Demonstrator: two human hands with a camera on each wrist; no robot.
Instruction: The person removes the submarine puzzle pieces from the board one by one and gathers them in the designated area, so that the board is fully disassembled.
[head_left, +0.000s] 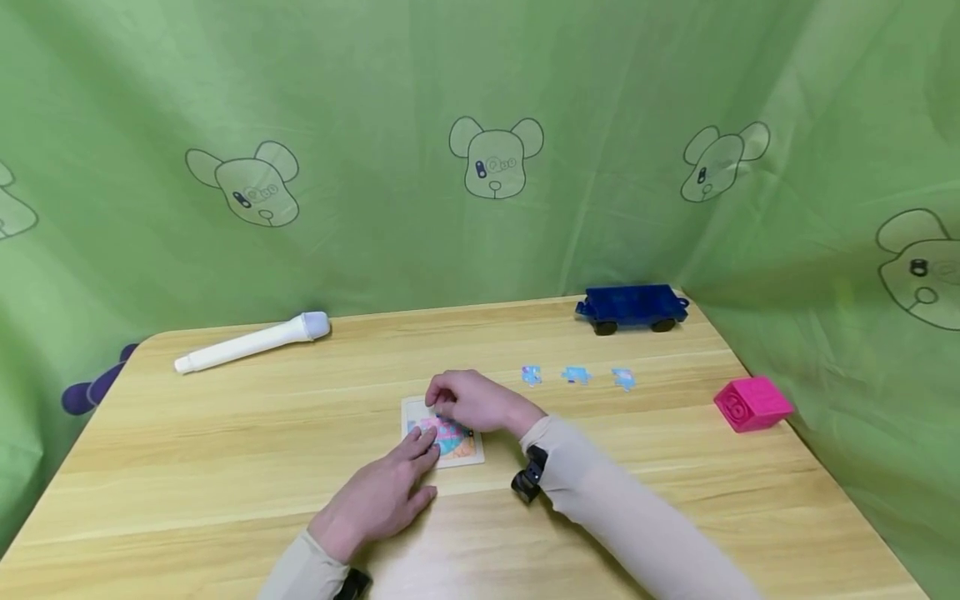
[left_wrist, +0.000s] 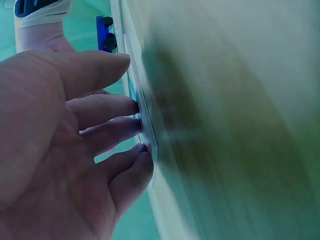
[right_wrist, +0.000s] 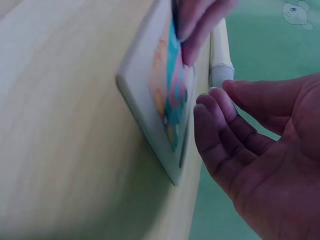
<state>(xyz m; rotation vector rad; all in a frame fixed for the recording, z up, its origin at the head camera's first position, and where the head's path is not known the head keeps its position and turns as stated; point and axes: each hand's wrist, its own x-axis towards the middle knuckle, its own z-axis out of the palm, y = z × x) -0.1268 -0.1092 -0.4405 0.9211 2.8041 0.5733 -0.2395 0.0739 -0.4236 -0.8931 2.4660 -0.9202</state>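
A small jigsaw puzzle in a pale square frame lies on the table, its picture pink, teal and orange. My left hand rests its fingertips on the puzzle's left part, fingers nearly straight, thumb apart. From the right, my right hand reaches over the puzzle's upper edge with bent fingers. In the right wrist view, the thumb and fingertips come close together beside the frame; I cannot tell whether a piece is between them. Three loose blue puzzle pieces lie in a row right of the right hand.
A white toy microphone lies at the back left. At the back right stands a dark blue wheeled toy wagon. A pink block sits near the right edge. Green curtain with mouse-like faces hangs behind the wooden table.
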